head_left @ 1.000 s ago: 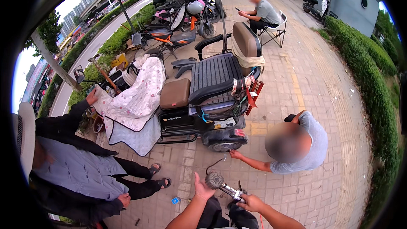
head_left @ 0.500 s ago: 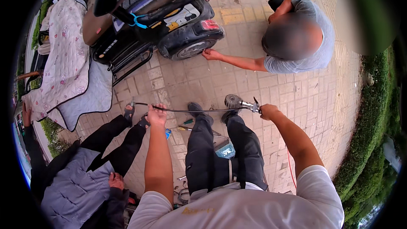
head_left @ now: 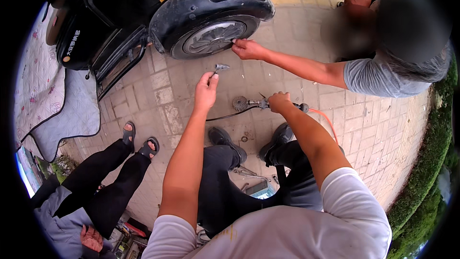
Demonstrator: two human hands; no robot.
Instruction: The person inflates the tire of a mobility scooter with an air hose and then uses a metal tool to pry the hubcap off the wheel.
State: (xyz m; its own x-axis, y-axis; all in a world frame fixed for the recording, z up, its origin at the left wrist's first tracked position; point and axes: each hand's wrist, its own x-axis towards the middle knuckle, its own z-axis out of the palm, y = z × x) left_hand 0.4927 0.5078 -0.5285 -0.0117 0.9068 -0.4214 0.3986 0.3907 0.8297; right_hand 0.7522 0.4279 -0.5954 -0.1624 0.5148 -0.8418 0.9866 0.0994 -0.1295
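Observation:
My left hand (head_left: 206, 90) pinches a small metal air chuck (head_left: 222, 67) just below the scooter's rear wheel (head_left: 213, 38); the chuck does not touch the wheel. In my right hand (head_left: 280, 100) is a tire inflator gun (head_left: 256, 103) with a round gauge-like head, held level above my shoes. A thin black hose (head_left: 231, 116) runs left from the gun and passes behind my left forearm. Behind the gun, an orange-red air hose (head_left: 329, 121) leads off. Another person's hand (head_left: 247, 49) touches the lower right edge of the wheel, its fingertips near the rim.
The black electric scooter (head_left: 110, 14) stands at the upper left, a quilted cover (head_left: 76, 100) hanging beside it. A crouching person (head_left: 383, 76) is on the right. Someone in sandals (head_left: 128, 136) sits at lower left. Tools and a teal box (head_left: 261, 189) lie between my legs. Hedges line the right.
I have moved closer to the scooter. My left hand, palm-up on the hose before, now pinches the chuck farther forward near the wheel. The inflator gun has shifted left and forward.

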